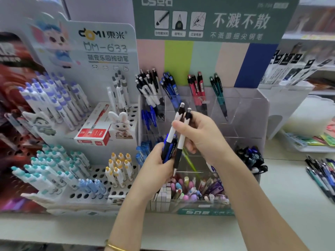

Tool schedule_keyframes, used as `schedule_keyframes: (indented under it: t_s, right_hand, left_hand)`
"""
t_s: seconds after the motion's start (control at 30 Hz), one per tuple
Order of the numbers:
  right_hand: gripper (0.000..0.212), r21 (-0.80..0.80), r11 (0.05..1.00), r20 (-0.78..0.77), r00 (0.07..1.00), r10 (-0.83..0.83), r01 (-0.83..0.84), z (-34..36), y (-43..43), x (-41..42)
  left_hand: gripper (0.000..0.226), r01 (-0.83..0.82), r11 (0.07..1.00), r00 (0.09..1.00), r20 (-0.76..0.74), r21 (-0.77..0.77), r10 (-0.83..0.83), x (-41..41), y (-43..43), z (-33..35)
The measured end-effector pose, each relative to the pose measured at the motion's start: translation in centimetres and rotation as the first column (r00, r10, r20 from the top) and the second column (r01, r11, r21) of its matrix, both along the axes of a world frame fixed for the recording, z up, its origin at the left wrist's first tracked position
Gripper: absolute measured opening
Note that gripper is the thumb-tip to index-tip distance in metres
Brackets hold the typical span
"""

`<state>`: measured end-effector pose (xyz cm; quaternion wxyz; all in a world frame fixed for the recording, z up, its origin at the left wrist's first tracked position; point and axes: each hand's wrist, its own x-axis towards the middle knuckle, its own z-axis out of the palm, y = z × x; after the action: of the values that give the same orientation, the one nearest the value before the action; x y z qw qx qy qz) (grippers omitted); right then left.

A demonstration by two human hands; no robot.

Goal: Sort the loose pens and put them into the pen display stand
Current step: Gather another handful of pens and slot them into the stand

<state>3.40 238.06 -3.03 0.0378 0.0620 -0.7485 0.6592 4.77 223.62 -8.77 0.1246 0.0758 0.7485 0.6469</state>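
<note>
Here, right hand [203, 134] pinches pens [181, 143] before stand [253, 113].

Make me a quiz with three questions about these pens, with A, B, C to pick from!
1. Where do the red pens stand in the clear stand's top row?
A. between the blue pens and the green pens
B. far left
C. far right

2. How many white-and-black pens does the right hand hold?
A. one
B. two
C. five

3. What is the left hand doing?
A. lying flat
B. gripping dark blue pens
C. pointing

Answers:
1 A, blue stands on their left and green on their right.
2 B, two clicker tops stick up above that hand.
3 B, it curls round the bundle.
</note>
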Motion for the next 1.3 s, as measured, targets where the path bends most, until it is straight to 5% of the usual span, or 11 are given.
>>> schedule_keyframes:
  t_s: [0.13,0.27,0.43,0.53,0.6,0.7,1.07,1.17,1.3]
  right_hand:
    - [0.015,-0.162,0.973,-0.107,0.977,-0.184,0.166,1.6,0.1,-1.3]
    - [0.015,-0.223,0.926,-0.352,0.861,-0.368,0.304,4.0,-0.1,-3.3]
    - [0.011,0.039,0.916,-0.577,0.757,-0.306,0.399,5.1,-2.9,-6.5]
    - [0.013,0.237,0.868,-0.596,0.771,-0.224,0.436,5.3,-4.0,-8.5]
    - [0.018,0.408,0.788,-0.583,0.796,-0.163,0.460,5.6,-4.5,-9.3]
    - [0.029,0.656,0.547,-0.552,0.825,-0.123,0.520,5.9,-5.0,-9.9]
    - [0.041,0.795,0.248,-0.563,0.825,-0.040,0.554,6.1,-5.1,-11.4]
    - [0.049,0.785,0.262,-0.571,0.819,-0.045,0.562,5.7,-4.8,-11.3]
    - [0.058,0.600,0.467,-0.691,0.715,-0.107,0.650,5.2,-4.4,-10.6]
  left_hand:
    - [0.007,0.007,0.996,1.000,0.026,0.093,-0.010,-0.8,-0.8,0.6]
    - [0.007,-0.025,0.973,0.999,0.035,0.229,0.018,-1.5,-1.4,1.6]
    - [0.005,0.032,0.925,0.997,0.057,0.379,-0.057,-2.3,-2.0,3.4]
    - [0.009,0.033,0.883,0.993,0.083,0.468,-0.081,-2.6,-2.4,4.5]
    - [0.019,0.035,0.859,0.993,0.079,0.511,-0.088,-2.9,-2.8,5.0]
    - [0.027,0.037,0.831,0.991,0.088,0.556,-0.102,-3.3,-3.2,5.4]
    - [0.032,0.043,0.815,0.986,0.107,0.578,-0.128,-4.0,-3.8,6.2]
    - [0.033,0.047,0.801,0.983,0.114,0.597,-0.142,-4.0,-3.9,6.3]
    - [0.033,0.045,0.791,0.981,0.121,0.610,-0.150,-4.0,-4.1,6.1]
